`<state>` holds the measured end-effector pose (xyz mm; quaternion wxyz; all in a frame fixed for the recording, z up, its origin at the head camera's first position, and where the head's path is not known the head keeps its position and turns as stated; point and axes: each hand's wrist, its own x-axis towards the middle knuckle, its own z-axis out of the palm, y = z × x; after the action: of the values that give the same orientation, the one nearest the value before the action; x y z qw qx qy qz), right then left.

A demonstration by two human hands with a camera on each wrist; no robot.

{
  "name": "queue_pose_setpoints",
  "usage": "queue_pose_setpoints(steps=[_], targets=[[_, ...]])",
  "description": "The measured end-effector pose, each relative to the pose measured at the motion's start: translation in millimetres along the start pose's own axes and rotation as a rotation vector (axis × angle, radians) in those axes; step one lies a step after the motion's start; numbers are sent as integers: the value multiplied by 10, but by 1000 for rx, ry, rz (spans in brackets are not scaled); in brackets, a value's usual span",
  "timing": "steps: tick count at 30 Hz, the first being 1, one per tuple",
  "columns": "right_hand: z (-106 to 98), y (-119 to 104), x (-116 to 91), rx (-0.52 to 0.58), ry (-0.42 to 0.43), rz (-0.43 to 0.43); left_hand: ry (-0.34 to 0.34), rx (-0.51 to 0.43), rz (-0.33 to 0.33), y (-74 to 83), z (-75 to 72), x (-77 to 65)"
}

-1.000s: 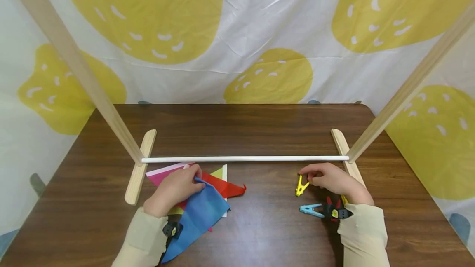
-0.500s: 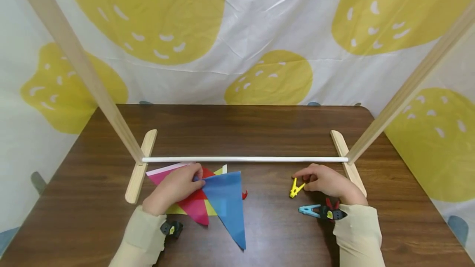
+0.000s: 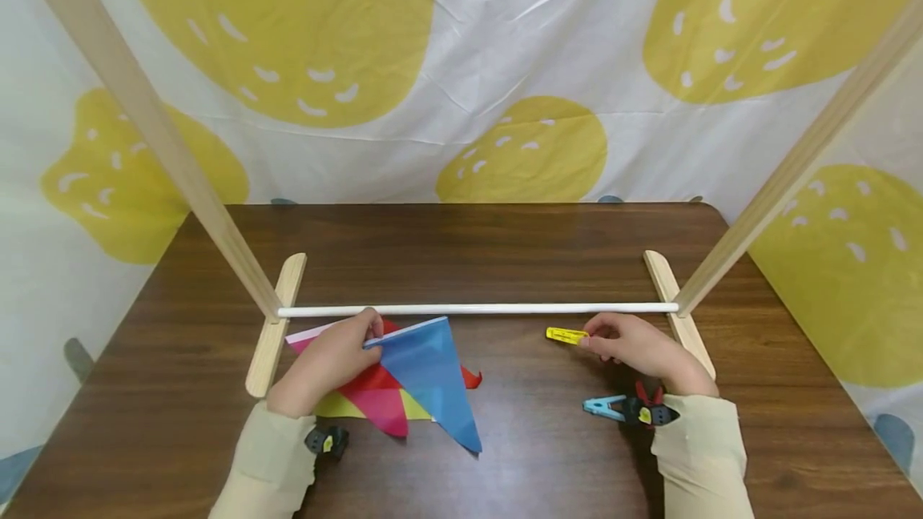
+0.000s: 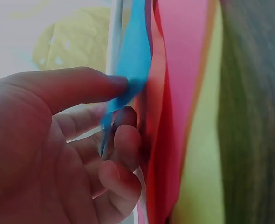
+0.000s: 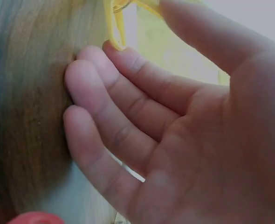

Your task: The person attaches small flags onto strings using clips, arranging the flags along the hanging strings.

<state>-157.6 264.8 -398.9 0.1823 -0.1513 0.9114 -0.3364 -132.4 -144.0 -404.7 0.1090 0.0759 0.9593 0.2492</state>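
Note:
My left hand (image 3: 335, 355) pinches the white-edged top corner of a blue triangular pennant (image 3: 425, 367), which hangs point down toward me. In the left wrist view, the blue fabric (image 4: 134, 56) lies between thumb and forefinger. Beneath it, a magenta pennant (image 3: 385, 411), a red one (image 3: 472, 379) and a yellow-green one (image 3: 335, 405) overlap on the table, partly covered by the hand. My right hand (image 3: 630, 343) pinches a yellow clothespin (image 3: 566, 335) by its handle end, its nose aimed left. In the right wrist view, thumb and forefinger sit on the clothespin's arms (image 5: 116, 28), other fingers curved loosely.
A white rod (image 3: 476, 309) spans two wooden feet (image 3: 267, 355) with slanting wooden posts (image 3: 786, 175). By the right wrist lie a light-blue clothespin (image 3: 604, 407) and a red one (image 3: 649, 392). Behind the brown table (image 3: 469, 255) hangs a lemon-print curtain (image 3: 505, 38).
The blue pennant has swung from lying leftward to hanging right of my left hand, its white edge now showing. My right hand has turned the yellow clothespin sideways and shifted it left.

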Motion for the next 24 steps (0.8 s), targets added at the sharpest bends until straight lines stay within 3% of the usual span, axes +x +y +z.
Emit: queue_pose_setpoints(steps=[3, 8, 14, 24], targets=[[-10, -5, -5, 39, 7, 15, -2, 2, -6, -1, 6, 1], [-21, 2, 3, 122, -21, -38, 5, -5, -7, -5, 12, -11], [-14, 32, 22, 243, -85, -93, 2, -9, 40, -10, -10, -23], [5, 31, 14, 97, -74, -75, -8, -6, 48, -10, 4, -18]])
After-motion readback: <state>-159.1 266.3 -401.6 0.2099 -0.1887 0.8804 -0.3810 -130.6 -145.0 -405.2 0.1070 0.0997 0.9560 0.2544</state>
